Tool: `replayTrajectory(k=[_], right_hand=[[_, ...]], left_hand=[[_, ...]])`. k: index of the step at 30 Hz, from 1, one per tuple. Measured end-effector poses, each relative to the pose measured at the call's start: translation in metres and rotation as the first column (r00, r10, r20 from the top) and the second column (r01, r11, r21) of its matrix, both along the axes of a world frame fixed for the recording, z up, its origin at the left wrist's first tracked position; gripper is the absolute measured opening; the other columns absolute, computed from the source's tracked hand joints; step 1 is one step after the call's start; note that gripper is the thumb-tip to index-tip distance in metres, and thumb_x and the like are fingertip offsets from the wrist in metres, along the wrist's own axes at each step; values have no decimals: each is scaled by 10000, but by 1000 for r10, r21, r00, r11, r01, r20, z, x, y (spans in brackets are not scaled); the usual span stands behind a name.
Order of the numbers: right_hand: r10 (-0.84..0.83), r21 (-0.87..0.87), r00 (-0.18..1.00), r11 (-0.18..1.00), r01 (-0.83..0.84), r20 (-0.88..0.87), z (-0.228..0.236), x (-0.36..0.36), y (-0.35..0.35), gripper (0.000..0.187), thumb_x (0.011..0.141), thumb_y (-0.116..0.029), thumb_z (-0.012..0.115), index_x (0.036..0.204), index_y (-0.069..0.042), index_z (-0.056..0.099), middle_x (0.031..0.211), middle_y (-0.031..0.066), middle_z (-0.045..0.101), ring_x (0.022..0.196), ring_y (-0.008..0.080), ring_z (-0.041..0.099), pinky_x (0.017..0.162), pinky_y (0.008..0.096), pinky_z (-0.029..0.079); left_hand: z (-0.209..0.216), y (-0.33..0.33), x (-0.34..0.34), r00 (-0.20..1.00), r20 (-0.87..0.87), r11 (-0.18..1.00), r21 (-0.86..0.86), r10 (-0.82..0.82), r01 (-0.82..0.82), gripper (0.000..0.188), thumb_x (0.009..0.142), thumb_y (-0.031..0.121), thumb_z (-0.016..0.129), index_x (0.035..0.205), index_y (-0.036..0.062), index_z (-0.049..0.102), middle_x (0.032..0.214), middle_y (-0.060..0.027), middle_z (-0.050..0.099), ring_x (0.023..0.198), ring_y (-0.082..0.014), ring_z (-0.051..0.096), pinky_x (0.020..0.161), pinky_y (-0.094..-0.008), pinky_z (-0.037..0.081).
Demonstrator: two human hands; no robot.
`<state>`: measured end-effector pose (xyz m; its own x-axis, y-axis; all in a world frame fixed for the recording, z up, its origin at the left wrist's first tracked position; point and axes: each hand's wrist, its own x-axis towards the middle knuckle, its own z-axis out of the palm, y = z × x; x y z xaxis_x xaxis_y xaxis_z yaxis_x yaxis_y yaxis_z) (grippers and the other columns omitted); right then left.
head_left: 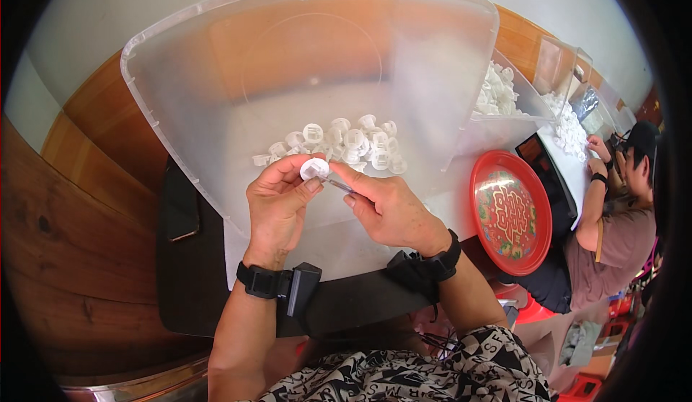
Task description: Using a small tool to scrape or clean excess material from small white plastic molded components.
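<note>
Between the thumb and fingers of my left hand (279, 204) is a small white round plastic part (314, 168) with a raised rim. My right hand (395, 206) grips a thin metal tool (336, 184), its tip at the lower edge of that part. Its exact kind is too small to make out. Just beyond my hands, a heap of similar white plastic parts (353, 141) lies inside a large clear plastic bin (310, 52) tipped on its side. Both wrists wear black straps with small devices.
A red round tray (477, 218) with a printed pattern leans at the right. Behind it stands another clear bin (519, 106) with white parts. A co-worker (609, 251) handles white pieces at the far right. A dark phone-like slab (184, 211) lies left of the bin.
</note>
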<state>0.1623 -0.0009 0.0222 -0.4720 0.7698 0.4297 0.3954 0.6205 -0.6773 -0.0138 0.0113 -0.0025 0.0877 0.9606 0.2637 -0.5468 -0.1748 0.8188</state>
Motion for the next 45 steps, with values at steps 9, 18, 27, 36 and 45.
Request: replayTrajectory(k=[9, 18, 27, 36, 45], right_hand=[[52, -147, 999, 988, -52, -2, 1, 1, -1, 564, 791, 23, 479, 1332, -80, 358, 761, 170, 600, 611, 303, 587, 592, 320, 473], [101, -358, 967, 915, -183, -236, -7, 4, 2, 484, 860, -4, 432, 1328, -124, 398, 641, 19, 454, 571, 87, 477, 574, 233, 429], [6, -623, 966, 763, -172, -259, 8, 4, 1, 405, 892, -41, 416, 1285, -122, 463, 639, -19, 454, 558, 69, 477, 535, 225, 408], [-51, -390, 987, 921, -12, -151, -7, 3, 1, 416, 846, -22, 452, 1254, -90, 487, 567, 60, 439, 511, 93, 464, 508, 251, 400], [-88, -295, 994, 953, 66, -63, -5, 2, 0, 393, 825, -31, 483, 1216, -61, 510, 619, 187, 532, 475, 230, 484, 514, 305, 416]], left_hand=[[0, 0, 0, 1000, -18, 1000, 5, -13, 13, 315, 796, -98, 544, 1097, -6, 564, 1057, -178, 599, 868, -177, 584, 731, -271, 490], [-2, 0, 2, 1000, -17, 1000, -7, -2, 2, 308, 799, -108, 529, 1090, -15, 567, 1043, -176, 603, 845, -169, 578, 726, -269, 482], [-1, -2, 4, 998, -50, 996, -89, 27, -31, 280, 808, -93, 537, 1079, -37, 573, 976, -133, 618, 859, -175, 594, 738, -280, 494], [0, -1, 5, 999, 6, 988, -153, 32, -31, 270, 826, -79, 523, 1091, -47, 567, 975, -142, 616, 855, -193, 601, 747, -286, 501], [-1, -1, 6, 997, -50, 988, -141, 51, -57, 272, 825, -78, 528, 1093, -48, 566, 975, -139, 618, 848, -192, 605, 746, -288, 505]])
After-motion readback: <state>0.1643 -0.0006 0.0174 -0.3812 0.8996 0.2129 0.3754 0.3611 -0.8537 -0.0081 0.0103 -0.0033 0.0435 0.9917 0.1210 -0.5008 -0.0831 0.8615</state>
